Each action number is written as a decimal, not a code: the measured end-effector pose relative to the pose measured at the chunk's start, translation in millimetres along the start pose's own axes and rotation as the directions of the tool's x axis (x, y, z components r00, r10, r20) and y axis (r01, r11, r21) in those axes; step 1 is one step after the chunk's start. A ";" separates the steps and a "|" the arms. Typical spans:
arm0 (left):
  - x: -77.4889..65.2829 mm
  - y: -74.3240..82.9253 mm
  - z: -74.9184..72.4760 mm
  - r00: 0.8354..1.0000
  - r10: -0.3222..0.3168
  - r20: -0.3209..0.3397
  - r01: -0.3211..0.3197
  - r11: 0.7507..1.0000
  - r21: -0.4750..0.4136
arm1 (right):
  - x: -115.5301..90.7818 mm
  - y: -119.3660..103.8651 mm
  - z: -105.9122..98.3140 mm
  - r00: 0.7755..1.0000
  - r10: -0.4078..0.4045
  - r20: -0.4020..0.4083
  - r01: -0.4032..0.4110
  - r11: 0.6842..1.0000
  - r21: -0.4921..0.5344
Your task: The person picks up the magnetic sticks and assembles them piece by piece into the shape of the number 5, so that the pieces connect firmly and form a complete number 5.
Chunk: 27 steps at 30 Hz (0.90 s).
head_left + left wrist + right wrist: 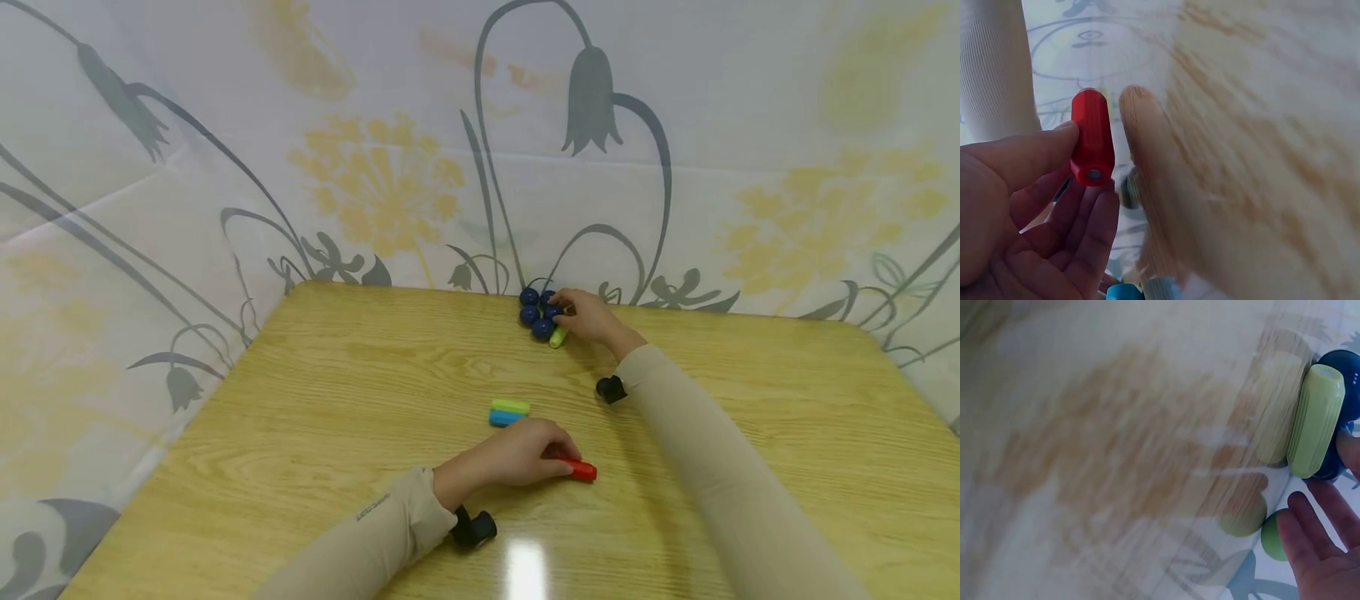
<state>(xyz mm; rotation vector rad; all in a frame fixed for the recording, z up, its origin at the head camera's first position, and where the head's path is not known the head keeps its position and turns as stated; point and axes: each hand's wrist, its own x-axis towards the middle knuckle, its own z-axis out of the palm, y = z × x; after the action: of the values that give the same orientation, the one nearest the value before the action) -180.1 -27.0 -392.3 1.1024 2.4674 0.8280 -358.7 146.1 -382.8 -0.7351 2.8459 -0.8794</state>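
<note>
My left hand [528,454] pinches a stubby red highlighter [1091,134] between thumb and fingers, low over the table. Just beyond that hand, a blue highlighter [507,417] and a yellow-green highlighter [511,406] lie side by side, the blue one partly covered by the hand. At the table's far edge my right hand [588,315] has its thumb and forefinger around a dark blue ball [553,311] in a cluster of several such balls [529,315]. Against the cluster lies another yellow-green highlighter [1316,422]. A round green thing [1274,534] shows behind the right fingers.
The wood-grain table [360,375] ends at a patterned cloth backdrop [420,150] with grey and yellow flowers. Black wrist cameras are strapped under both sleeves, the left one [474,529] close to the tabletop.
</note>
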 end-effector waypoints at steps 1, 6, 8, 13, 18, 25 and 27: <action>0.2 0.5 0.0 1.000 0.001 0.002 -0.001 1.000 -0.001 | -0.2 0.2 -0.3 1.000 0.004 0.001 -0.004 1.000 -0.004; 0.7 1.5 -0.7 1.000 -0.005 0.006 0.004 1.000 0.006 | -0.4 -0.1 -1.2 1.000 0.011 0.006 -0.011 1.000 -0.015; 0.7 1.7 -1.0 1.000 -0.009 0.008 0.009 1.000 0.011 | 0.0 0.4 -0.6 1.000 0.007 0.006 -0.007 1.000 -0.020; 0.6 3.4 -1.2 1.000 -0.025 0.006 0.025 1.000 0.019 | 1.0 2.4 0.8 1.000 0.002 -0.007 -0.002 1.000 -0.019; 0.6 4.2 -1.0 0.999 -0.041 0.006 0.040 0.999 0.025 | -0.9 0.1 -0.7 1.000 0.002 -0.013 -0.002 1.000 0.002; -0.3 4.7 -0.5 0.999 -0.054 0.005 0.054 0.998 0.014 | -6.0 -6.4 -6.0 1.000 -0.016 -0.003 0.016 0.999 0.035; -0.6 4.6 -0.3 0.998 -0.065 0.006 0.065 0.998 0.005 | -8.3 -8.5 -7.7 0.999 -0.033 0.000 0.033 0.998 0.050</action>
<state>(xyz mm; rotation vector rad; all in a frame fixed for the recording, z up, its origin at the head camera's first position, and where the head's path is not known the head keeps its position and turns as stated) -177.3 -25.1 -389.2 1.0185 2.4872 0.7989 -349.3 147.8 -372.3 -0.7787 2.8079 -0.9508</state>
